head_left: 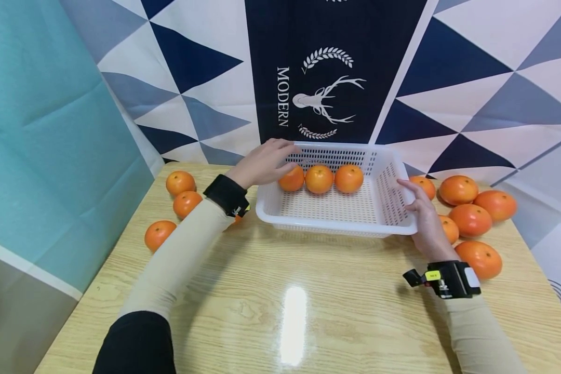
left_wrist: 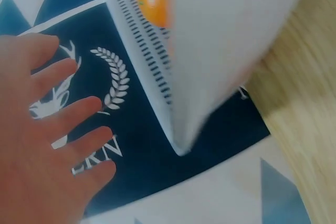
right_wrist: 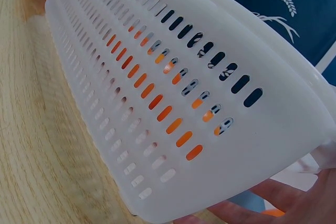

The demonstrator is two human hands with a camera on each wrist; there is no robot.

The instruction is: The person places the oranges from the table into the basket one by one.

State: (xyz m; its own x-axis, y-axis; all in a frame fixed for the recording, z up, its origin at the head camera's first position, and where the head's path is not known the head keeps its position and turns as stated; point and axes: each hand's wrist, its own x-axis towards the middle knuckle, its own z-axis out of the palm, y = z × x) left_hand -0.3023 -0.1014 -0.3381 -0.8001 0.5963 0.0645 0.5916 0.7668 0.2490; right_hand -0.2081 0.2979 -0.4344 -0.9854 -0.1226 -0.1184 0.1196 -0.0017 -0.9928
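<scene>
Basket: a white slotted basket (head_left: 336,208) is set on the wooden table (head_left: 280,301), between the two hands, in front of the patterned backdrop (head_left: 327,72).
Loose oranges, left: three oranges (head_left: 181,182) are seen on the table just left of the basket, beside the left sleeve.
Left hand: the left hand (head_left: 264,162) is laid over the basket's far left corner, fingers loosely extended above the leftmost orange inside; nothing is gripped. In the left wrist view the fingers (left_wrist: 63,116) are spread and free.
Oranges in basket: three oranges (head_left: 319,178) are lined up against the far wall, touching one another.
Right hand: the right hand (head_left: 423,218) is placed against the basket's right wall, fingers fairly straight along the rim; whether the rim is pinched cannot be told.
Loose oranges, right: a cluster of oranges (head_left: 471,219) is gathered just right of the basket, behind the right hand.
Risk: the basket could be tipped or slid if only one side is pushed, so the row inside may be rolled; the cluster on the right could be knocked toward the table edge by the right wrist.
</scene>
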